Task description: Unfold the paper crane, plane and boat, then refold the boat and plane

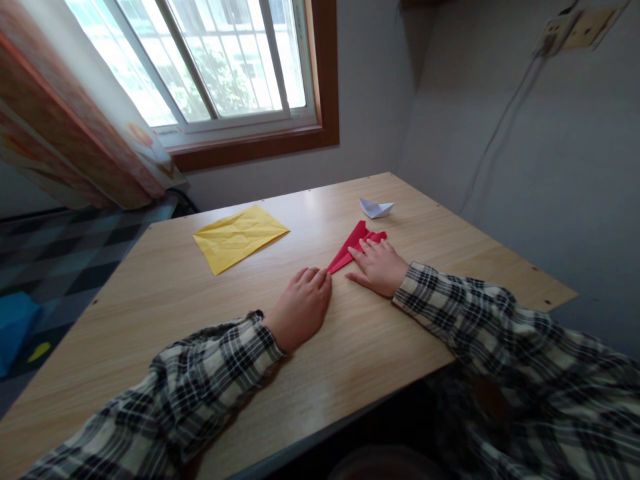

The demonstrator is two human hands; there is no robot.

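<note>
A red folded paper, long and pointed, lies flat on the wooden table. My right hand presses down on its wider end with fingers spread over it. My left hand rests on the table with curled fingers, its fingertips touching the paper's narrow pointed tip. Both arms wear plaid sleeves.
A creased yellow paper sheet lies to the left on the table. A small white folded paper boat sits beyond the red paper. A window and curtain stand behind the table; a wall is on the right.
</note>
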